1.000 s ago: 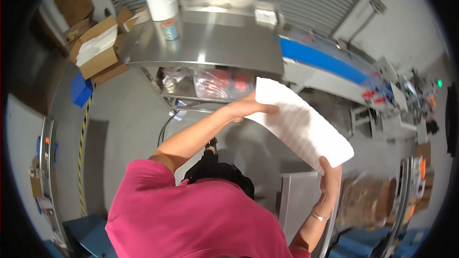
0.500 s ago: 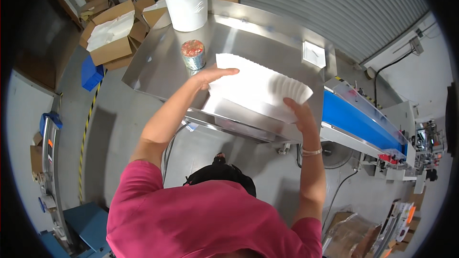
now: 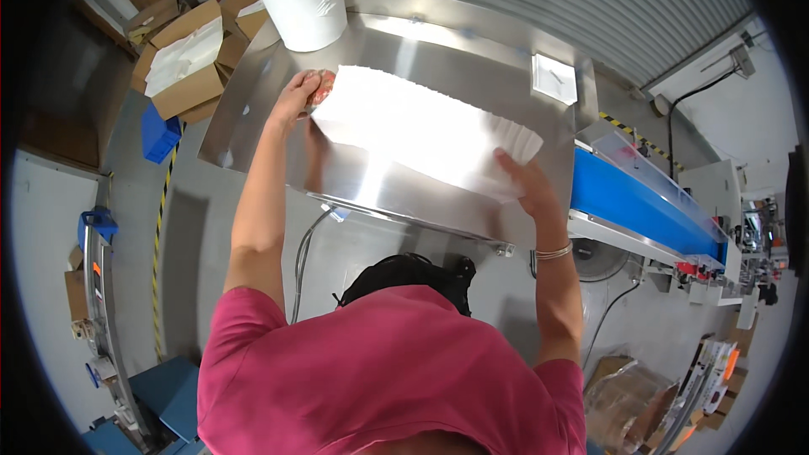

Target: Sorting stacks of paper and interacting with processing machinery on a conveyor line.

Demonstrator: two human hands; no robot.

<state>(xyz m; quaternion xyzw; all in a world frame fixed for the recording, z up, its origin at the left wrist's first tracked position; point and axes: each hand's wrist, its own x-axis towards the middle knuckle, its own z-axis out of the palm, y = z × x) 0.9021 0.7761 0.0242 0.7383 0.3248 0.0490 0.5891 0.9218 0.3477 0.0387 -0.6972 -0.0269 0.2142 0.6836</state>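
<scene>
A long stack of white sheets with a ruffled far edge spans the space between my hands, over the steel table. My right hand grips its right end, thumb on top, slightly blurred. At the stack's left end is a short round roll or can with a red patterned top, now partly hidden by my fingers and the sheets. My left hand is closed around its left side.
The steel table has a raised back rim. A big white roll stands at its far left, a small white pad at its far right. A blue conveyor belt adjoins on the right. Open cardboard boxes lie beyond the left edge.
My left hand has let go of the sheets' left end and moved left onto the round roll or can. The sheets have shifted left and lower toward the table; my right hand stays at their right end.
</scene>
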